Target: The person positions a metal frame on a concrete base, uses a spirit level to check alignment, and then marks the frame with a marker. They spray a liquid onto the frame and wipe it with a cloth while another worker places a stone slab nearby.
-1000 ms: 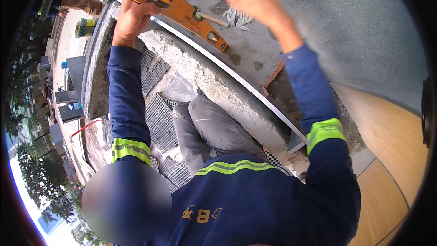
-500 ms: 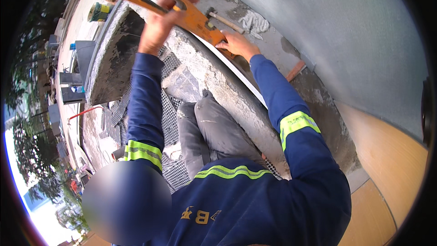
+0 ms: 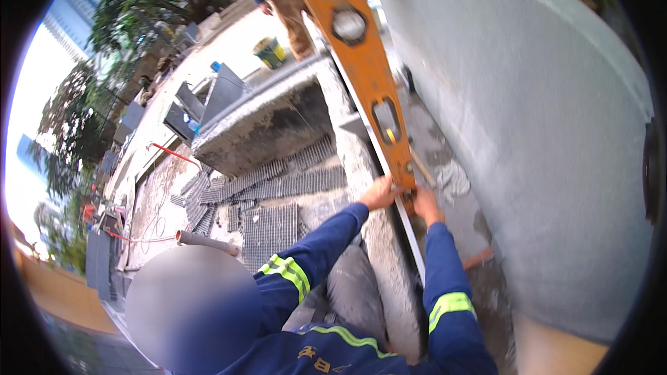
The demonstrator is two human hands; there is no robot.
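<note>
A long orange spirit level (image 3: 366,64) stretches away from me, its near end by my hands. Beneath its left side runs a white straight strip (image 3: 413,239) along the top of a rough concrete wall (image 3: 383,264). My left hand (image 3: 380,194) is closed at the left edge of the level's near end; its fingertips are partly hidden. Just to the right, my right hand (image 3: 426,205) grips that same end from the other side. The far end of the level reaches the top of the view.
A tall curved grey wall (image 3: 500,111) rises at the right. Between it and the level lie a wooden handle (image 3: 422,167) and a white cloth (image 3: 454,180). Black grid mats (image 3: 269,230) and a pipe (image 3: 207,242) lie left. Another person (image 3: 290,17) stands beyond, near a bucket (image 3: 269,53).
The level has swung from slanting up-left to pointing nearly straight ahead. My left hand has left its middle slot for the near end, beside my right hand. The view has turned too.
</note>
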